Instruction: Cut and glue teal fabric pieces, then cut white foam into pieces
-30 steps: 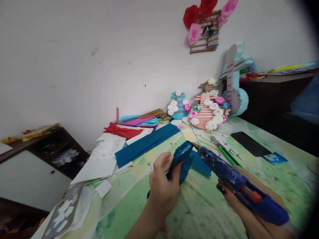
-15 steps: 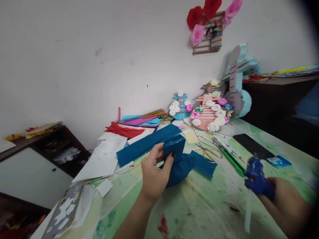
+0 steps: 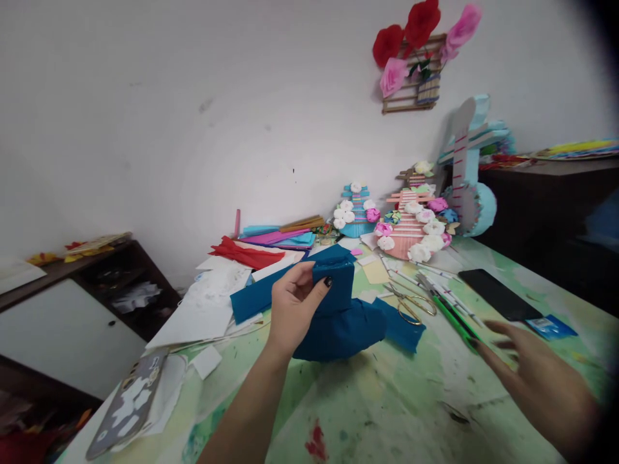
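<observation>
My left hand (image 3: 293,308) pinches the top of a folded blue crepe paper piece (image 3: 341,316), which flares out below onto the green table (image 3: 387,406). Thumb and fingers are closed on its upper fold. My right hand (image 3: 536,380) hovers low at the right over the table, fingers spread and blurred, holding nothing. Just beyond its fingertips lie a green pen (image 3: 452,317) and gold-handled scissors (image 3: 411,308). The glue gun is out of view.
A long blue paper strip (image 3: 256,293) and white sheets (image 3: 203,309) lie at the left. Coloured paper stacks (image 3: 275,235) and stick-and-flower crafts (image 3: 411,222) stand by the wall. A black phone (image 3: 498,294) and a blue packet (image 3: 551,326) lie right. Dark shelves flank the table.
My right hand has let go of the blue glue gun, which has left the view, and now spreads open. My left hand has lifted the blue paper slightly upward.
</observation>
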### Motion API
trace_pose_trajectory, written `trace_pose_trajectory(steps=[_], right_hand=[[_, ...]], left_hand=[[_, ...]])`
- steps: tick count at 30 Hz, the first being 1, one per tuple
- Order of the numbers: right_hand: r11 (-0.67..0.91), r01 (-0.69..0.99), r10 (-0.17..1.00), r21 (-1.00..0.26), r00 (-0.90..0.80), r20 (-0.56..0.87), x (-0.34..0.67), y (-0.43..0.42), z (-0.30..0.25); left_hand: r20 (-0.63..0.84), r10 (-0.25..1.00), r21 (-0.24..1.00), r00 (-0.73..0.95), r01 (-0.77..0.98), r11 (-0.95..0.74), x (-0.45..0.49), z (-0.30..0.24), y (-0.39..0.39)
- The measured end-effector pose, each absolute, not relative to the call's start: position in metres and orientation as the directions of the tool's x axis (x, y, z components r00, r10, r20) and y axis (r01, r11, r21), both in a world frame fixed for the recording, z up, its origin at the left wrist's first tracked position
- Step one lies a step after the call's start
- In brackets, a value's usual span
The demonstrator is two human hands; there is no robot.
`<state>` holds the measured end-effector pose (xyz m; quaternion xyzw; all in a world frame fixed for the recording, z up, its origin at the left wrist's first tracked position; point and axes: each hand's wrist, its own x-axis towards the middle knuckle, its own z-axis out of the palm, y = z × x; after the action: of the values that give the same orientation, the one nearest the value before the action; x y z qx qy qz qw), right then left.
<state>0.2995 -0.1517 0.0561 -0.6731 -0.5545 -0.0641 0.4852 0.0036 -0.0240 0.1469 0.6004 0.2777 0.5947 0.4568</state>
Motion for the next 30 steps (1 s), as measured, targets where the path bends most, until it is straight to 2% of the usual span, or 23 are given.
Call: trace_pose_trajectory(steps=[1, 3, 5, 7, 10, 13, 21, 27, 30], right_hand=[[0.090, 0.803, 0.716, -0.589, 0.359, 0.599, 0.283, -0.140, 0.071], [0.262, 0.690, 0.785, -0.674, 0.254, 0.565, 0.246, -0.116, 0.102], [0.449, 0.454, 0.804, -0.770, 0.171, 0.570, 0.211, -0.092, 0.127], [0.536, 0.237, 0.813, -0.810, 0.115, 0.571, 0.184, -0.072, 0.143], [0.500, -0.025, 0.863, -0.866, 0.104, 0.495, 0.163, -0.055, 0.150], [0.472, -0.188, 0.882, -0.861, 0.076, 0.466, 0.156, -0.051, 0.146], [0.465, -0.386, 0.879, -0.797, 0.097, 0.466, 0.148, -0.050, 0.136], [0.439, -0.396, 0.892, -0.807, 0.080, 0.446, 0.150, -0.048, 0.135], [0.490, -0.370, 0.866, -0.789, 0.105, 0.489, 0.149, -0.049, 0.135]], left_hand=[[0.458, 0.879, 0.879, 0.135, -0.213, -0.426, 0.003, 0.147, -0.024], [0.452, 0.883, 0.881, 0.125, -0.219, -0.420, 0.002, 0.148, -0.025], [0.440, 0.889, 0.885, 0.124, -0.225, -0.407, 0.002, 0.150, -0.026], [0.421, 0.895, 0.894, 0.143, -0.229, -0.384, 0.001, 0.151, -0.028], [0.412, 0.894, 0.900, 0.175, -0.230, -0.370, -0.001, 0.152, -0.032], [0.436, 0.879, 0.893, 0.193, -0.213, -0.397, -0.002, 0.153, -0.034], [0.515, 0.814, 0.856, 0.270, -0.203, -0.475, -0.006, 0.159, -0.030], [0.504, 0.807, 0.864, 0.307, -0.200, -0.463, -0.009, 0.160, -0.027], [0.510, 0.807, 0.860, 0.297, -0.195, -0.471, -0.008, 0.159, -0.027]])
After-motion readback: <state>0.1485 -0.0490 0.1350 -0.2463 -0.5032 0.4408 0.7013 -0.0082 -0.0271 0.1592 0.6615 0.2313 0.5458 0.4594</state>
